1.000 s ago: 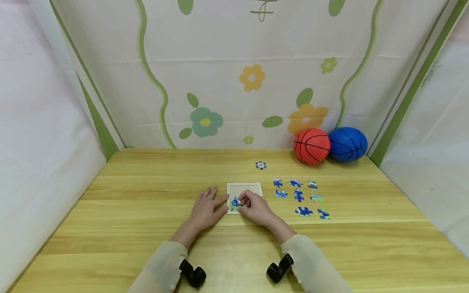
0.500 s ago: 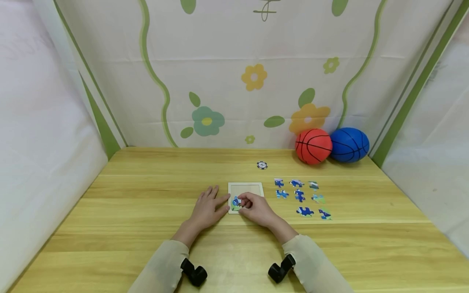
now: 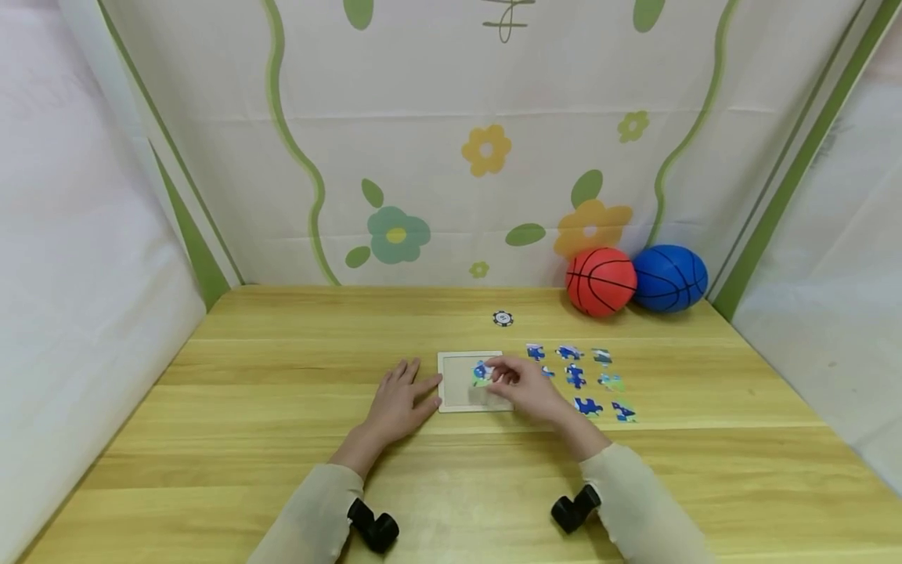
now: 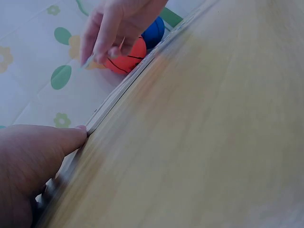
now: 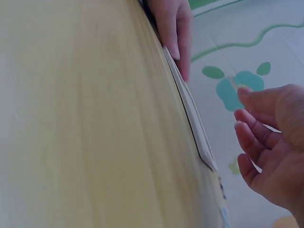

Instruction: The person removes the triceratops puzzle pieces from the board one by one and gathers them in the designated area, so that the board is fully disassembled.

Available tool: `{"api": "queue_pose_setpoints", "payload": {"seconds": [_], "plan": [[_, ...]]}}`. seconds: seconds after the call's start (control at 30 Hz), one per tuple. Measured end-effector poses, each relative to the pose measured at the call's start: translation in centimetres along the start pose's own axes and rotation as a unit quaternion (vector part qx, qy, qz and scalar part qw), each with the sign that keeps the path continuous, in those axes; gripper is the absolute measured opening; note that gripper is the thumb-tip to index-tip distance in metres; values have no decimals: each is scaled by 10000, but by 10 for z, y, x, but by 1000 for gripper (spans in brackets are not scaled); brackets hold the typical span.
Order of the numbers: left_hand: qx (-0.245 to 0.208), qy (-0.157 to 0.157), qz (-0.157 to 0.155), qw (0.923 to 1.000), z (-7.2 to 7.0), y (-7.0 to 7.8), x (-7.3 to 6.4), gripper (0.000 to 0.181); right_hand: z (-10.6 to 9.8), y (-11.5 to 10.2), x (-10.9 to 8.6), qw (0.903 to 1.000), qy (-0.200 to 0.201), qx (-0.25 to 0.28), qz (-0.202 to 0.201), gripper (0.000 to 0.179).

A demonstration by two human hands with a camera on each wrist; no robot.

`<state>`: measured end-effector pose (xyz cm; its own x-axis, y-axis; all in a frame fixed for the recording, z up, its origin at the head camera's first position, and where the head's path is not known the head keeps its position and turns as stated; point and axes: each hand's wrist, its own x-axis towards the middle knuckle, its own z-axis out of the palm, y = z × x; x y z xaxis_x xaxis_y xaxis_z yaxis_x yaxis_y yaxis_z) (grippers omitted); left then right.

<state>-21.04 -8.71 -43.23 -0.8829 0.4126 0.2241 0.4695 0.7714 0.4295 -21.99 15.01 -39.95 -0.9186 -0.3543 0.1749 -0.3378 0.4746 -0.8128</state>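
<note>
A jigsaw piece (image 3: 481,372) with a blue figure and green lower edge is pinched between the thumb and fingers of my right hand (image 3: 527,389). That hand hovers over the right part of the white-framed puzzle tray (image 3: 451,409), raised off it, as the right wrist view also shows. My left hand (image 3: 399,403) lies flat on the table with its fingers spread. Its thumb (image 4: 71,137) and forefinger touch the tray's left edge. Inside the tray, a bare beige base (image 3: 456,380) shows; the right hand hides part of its right side.
Several loose jigsaw pieces (image 3: 575,376) lie in rows right of the tray, one partly behind the right hand. A round poker chip (image 3: 503,318) lies beyond it. A red basketball (image 3: 601,282) and a blue basketball (image 3: 669,278) stand at the back right against the curtain.
The right hand has lifted the jigsaw piece from the tray's lower left corner and moved it up and to the right. The left hand has stayed in place.
</note>
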Motion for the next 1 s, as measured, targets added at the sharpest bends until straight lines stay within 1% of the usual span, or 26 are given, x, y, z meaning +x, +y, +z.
{"api": "queue_pose_setpoints", "payload": {"seconds": [0.07,0.13,0.3,0.4,0.53,0.6,0.67,0.77,0.83,1.0], "plan": [[-26,-7,13,10000,0,0,0,41,-12,2,-5,10000,-4,7,36,29],[-51,-19,12,10000,0,1,0,41,-23,4,-12,9998,5,66,168,29],[-88,-41,0,10000,0,2,0,41,-45,13,-27,9992,58,137,376,31],[-106,-59,-26,9999,0,3,1,41,-56,20,-36,9993,168,3,320,31],[-103,-83,-40,9999,1,2,1,42,-67,31,-49,9989,256,-199,346,31],[-67,-80,-29,9999,1,2,1,42,-70,38,-54,9987,273,-217,380,31],[-30,-72,-27,10000,2,1,1,42,-71,45,-58,9986,274,-124,435,31],[-10,-71,-36,10000,1,0,1,42,-68,54,-62,9983,363,-70,462,33],[-19,-87,-53,9999,1,0,1,42,-65,58,-63,9980,422,-188,431,33],[2,-86,-61,9999,0,0,0,42,-58,64,-63,9953,529,-793,141,30]]}}
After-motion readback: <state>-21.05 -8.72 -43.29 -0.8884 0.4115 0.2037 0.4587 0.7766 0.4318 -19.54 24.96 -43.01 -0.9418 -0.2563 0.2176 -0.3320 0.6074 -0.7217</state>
